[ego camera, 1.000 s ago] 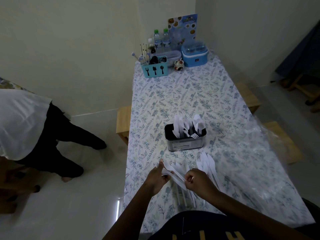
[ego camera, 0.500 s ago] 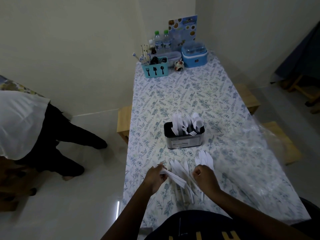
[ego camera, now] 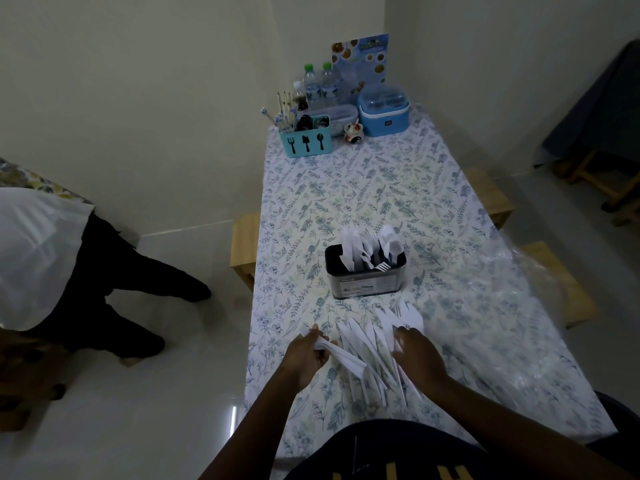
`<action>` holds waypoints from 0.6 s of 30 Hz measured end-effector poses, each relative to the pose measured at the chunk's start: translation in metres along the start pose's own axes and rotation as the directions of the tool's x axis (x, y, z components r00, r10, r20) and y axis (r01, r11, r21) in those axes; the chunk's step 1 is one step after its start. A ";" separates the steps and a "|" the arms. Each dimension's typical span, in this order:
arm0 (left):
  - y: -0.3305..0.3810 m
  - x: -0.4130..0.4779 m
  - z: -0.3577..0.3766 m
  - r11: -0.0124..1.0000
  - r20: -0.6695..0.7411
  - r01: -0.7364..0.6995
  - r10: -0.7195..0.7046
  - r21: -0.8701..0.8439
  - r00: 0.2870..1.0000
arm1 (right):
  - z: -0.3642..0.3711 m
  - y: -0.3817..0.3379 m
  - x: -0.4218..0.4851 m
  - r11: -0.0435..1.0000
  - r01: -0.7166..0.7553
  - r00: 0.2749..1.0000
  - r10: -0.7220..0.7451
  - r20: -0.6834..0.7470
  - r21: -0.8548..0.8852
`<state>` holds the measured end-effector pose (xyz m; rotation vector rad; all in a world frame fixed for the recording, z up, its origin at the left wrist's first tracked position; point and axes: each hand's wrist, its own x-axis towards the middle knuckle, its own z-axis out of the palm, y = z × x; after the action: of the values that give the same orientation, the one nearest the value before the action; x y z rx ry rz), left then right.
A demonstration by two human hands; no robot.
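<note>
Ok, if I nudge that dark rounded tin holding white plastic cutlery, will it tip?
Probably slides rather than tips: the dark rounded tin looks wide and low on the flat floral tablecloth. Likely light, since only white plastic cutlery fills it. Those pieces stand tall and loose, so they may shift.

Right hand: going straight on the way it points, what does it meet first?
Probably the loose white cutlery lying just before the right hand; behind it stands the dark holder. Depth is unclear.
</note>
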<state>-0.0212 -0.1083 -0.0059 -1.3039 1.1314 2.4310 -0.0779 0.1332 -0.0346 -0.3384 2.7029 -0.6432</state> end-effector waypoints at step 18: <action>0.005 0.012 -0.007 0.997 -0.042 0.059 -0.057 0.059 0.997 | 0.023 0.000 0.019 0.989 -0.140 0.987 0.143 0.076 -0.051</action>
<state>-0.0262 -0.1187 -0.0145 -1.3545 1.1503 2.3213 -0.0868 0.1184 -0.0589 -0.1771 2.6394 -0.5178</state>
